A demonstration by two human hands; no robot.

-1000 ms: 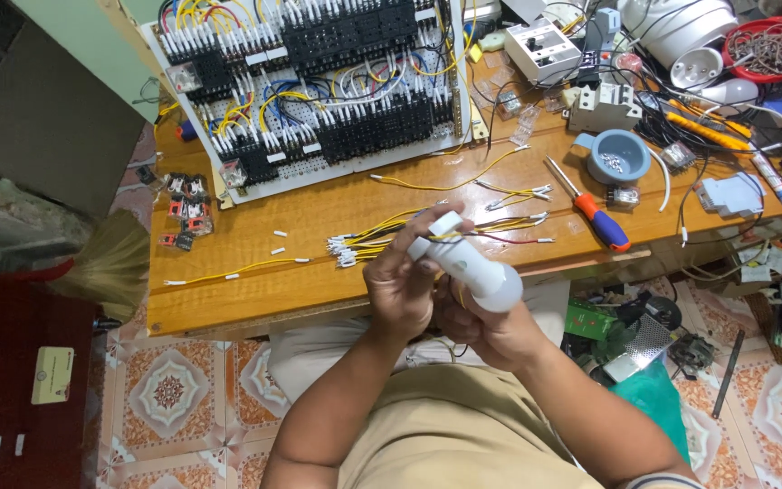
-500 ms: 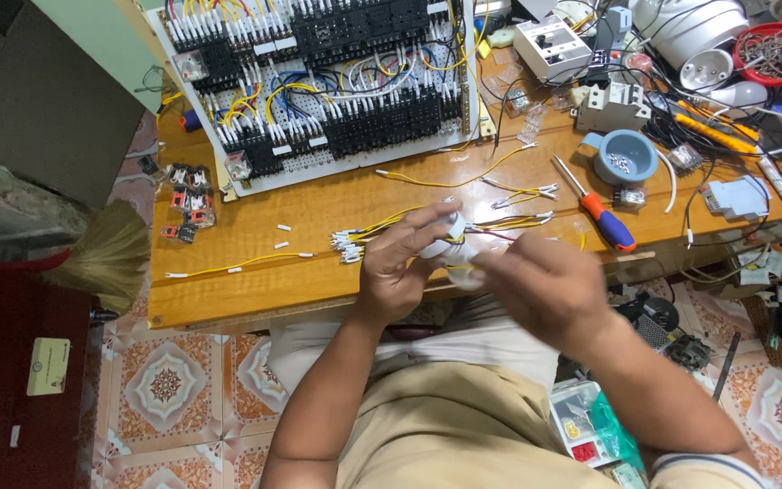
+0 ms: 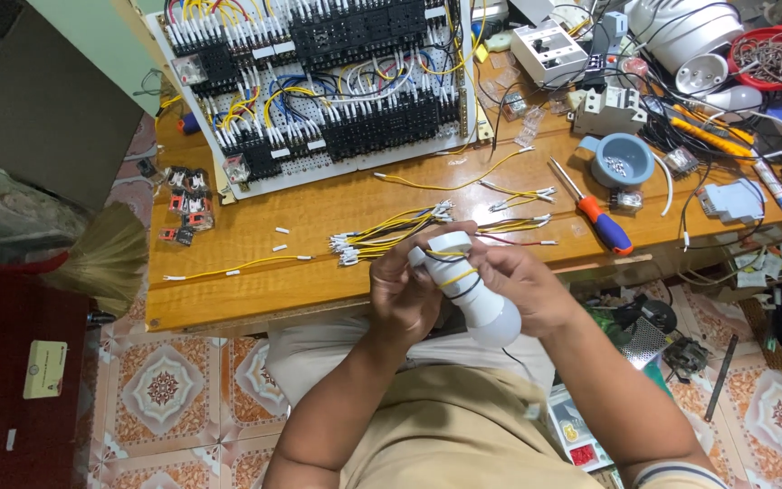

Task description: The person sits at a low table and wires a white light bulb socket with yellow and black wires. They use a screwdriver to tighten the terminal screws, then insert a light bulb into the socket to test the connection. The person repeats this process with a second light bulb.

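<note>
1. The left hand is clamped around the neck of a white lamp bulb, fingers curled over its upper end, just in front of the near edge of the wooden tabletop.
2. The right hand is closed on the bulb from the other side, cupping its body; both hands touch it, so neither is nearer.
3. The bulb's long axis runs on a slant, its narrow cap toward the tabletop and its rounded dome down toward the person's lap, between the two palms.
4. A yellow wire and a dark one are wrapped across the bulb's middle.
5. Just beyond the fingertips lies a bundle of yellow wires with white-sleeved ends, fanned along the tabletop.
6. To the right, near the edge, lies a screwdriver with an orange and blue handle, tip pointing away from the person.
7. Farther back stands a white wiring panel crowded with black terminal rows and yellow, blue and white leads.
8. A small blue round cup sits right of the panel.
9. On the dark red surface at far left lies a small pale rectangular packet with a round mark on it.
</note>
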